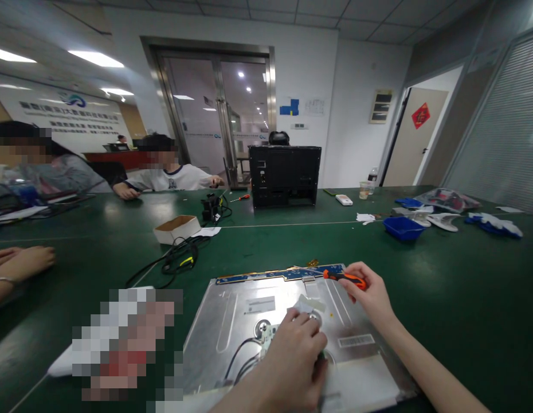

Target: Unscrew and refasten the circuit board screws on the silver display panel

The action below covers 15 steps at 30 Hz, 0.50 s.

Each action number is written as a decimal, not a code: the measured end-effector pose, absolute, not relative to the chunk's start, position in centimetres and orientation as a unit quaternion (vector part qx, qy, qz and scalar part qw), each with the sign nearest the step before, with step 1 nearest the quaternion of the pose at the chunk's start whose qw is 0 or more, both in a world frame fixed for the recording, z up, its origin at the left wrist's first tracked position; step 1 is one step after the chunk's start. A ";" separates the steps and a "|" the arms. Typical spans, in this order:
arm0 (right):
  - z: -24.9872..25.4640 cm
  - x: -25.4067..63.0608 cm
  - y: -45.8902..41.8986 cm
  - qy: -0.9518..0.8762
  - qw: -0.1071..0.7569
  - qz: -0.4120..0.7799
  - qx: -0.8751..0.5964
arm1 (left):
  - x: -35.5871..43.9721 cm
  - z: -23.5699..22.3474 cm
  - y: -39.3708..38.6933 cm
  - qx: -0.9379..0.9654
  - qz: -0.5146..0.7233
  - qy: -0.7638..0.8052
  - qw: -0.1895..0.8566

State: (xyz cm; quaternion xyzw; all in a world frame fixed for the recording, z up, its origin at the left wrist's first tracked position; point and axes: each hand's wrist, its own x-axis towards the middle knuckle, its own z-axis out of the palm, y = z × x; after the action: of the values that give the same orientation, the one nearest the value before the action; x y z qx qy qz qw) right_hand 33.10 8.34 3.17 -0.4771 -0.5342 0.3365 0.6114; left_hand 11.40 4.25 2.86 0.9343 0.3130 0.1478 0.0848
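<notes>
A silver metal display panel (232, 321) lies flat on the green table in front of me, with a blue circuit strip (266, 275) along its far edge. My left hand (298, 353) rests on the panel's middle with fingers curled, pressing on a small white board and white tape (307, 304); black wires (240, 358) run from under it. My right hand (369, 295) is closed around an orange-handled screwdriver (346, 277), whose tip points left toward the blue strip.
A black monitor housing (285, 174) stands at the table's middle back. A white cardboard box (177, 228), black cables (176, 261), a blue tray (403, 227) and gloves (494, 223) lie around. Two people sit at the far left; another person's hand (21, 261) rests at left.
</notes>
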 end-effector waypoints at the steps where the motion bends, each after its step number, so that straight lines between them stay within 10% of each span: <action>1: 3.2 33.2 8.3 -0.519 0.627 0.343 -0.469 | 11.4 2.9 4.2 0.935 0.148 0.311 0.085; 15: 6.3 32.9 9.9 -0.434 0.673 0.426 -0.421 | 11.5 1.7 4.5 0.939 0.155 0.293 0.088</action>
State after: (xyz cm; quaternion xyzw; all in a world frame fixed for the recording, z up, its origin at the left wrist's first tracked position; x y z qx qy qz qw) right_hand 32.91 9.90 6.32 -0.4212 -0.4345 0.4260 0.6726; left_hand 11.51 4.51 1.65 0.9395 0.2927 0.1548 0.0880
